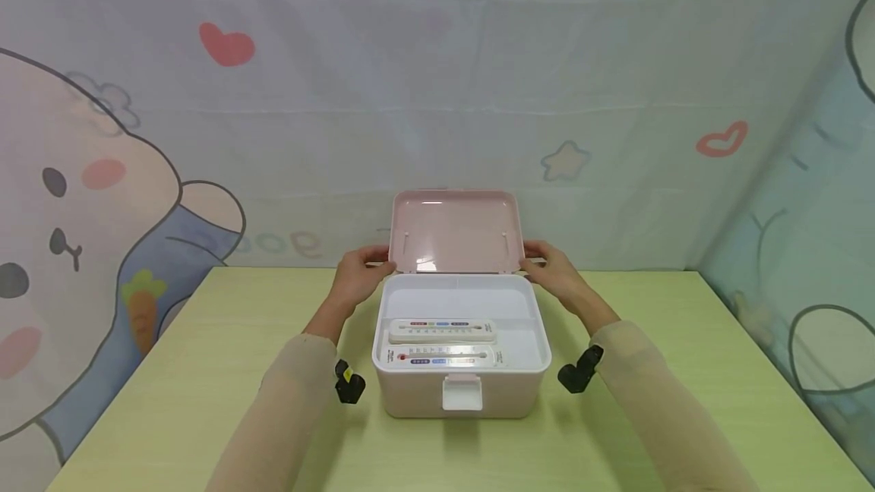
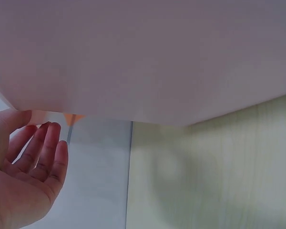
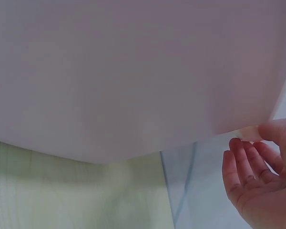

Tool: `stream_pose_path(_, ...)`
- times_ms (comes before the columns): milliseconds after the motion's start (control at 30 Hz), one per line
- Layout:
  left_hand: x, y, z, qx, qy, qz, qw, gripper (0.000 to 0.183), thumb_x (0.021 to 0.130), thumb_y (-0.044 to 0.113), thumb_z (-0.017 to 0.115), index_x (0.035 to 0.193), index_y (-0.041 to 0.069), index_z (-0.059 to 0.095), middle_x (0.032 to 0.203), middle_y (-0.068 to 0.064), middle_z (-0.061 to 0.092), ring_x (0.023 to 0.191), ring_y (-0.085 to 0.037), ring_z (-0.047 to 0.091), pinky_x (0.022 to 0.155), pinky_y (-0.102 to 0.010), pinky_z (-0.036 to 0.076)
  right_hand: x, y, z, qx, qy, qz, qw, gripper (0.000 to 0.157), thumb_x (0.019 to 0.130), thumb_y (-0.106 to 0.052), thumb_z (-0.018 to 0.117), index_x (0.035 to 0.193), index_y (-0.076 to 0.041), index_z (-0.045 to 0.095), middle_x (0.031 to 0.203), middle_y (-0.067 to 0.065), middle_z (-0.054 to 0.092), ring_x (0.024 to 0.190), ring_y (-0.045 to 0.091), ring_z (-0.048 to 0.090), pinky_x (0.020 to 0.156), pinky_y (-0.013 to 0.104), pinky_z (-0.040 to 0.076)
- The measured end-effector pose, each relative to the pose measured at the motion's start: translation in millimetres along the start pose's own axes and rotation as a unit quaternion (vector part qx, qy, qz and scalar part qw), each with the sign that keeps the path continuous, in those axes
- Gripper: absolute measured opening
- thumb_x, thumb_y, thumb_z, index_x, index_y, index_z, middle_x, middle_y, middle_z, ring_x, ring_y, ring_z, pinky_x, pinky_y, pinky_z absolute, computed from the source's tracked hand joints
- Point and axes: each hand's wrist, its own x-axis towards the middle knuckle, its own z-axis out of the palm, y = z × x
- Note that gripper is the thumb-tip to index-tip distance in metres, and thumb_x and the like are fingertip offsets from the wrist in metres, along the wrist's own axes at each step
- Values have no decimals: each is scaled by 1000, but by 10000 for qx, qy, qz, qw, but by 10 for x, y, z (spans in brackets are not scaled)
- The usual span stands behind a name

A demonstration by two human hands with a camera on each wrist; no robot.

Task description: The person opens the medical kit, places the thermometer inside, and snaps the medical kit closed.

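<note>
A pink storage box (image 1: 506,395) with a white inner tray (image 1: 458,294) stands on the table, its pink lid (image 1: 456,230) raised upright at the back. Two white thermometers (image 1: 443,331) with printed scales lie side by side in the tray's front part. My left hand (image 1: 358,277) holds the lid's left edge near the hinge, thumb in front and fingers behind. At the opposite edge, my right hand (image 1: 552,273) grips the lid the same way. Both wrist views show the box's pink side wall (image 2: 133,57) filling the upper part, with bent fingers beyond it.
The box has a white front latch (image 1: 462,393), which hangs down. Pale wood-grain tabletop (image 1: 205,401) extends on both sides. Behind it hangs a printed cloth (image 1: 410,97) with a cartoon bear and hearts. A small black device (image 1: 581,370) sits at each wrist.
</note>
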Motion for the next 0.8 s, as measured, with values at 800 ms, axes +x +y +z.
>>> stream_pose_path(800, 3, 102, -17, -890, 422, 374, 9944, 29, 79, 1, 67, 107, 3, 61, 111, -15, 63, 87, -24, 65, 65, -21, 52, 17, -101, -56, 520, 421, -88, 9977, 50, 90, -3, 53, 137, -2, 34, 131, 21, 43, 113, 33, 49, 95, 41, 47)
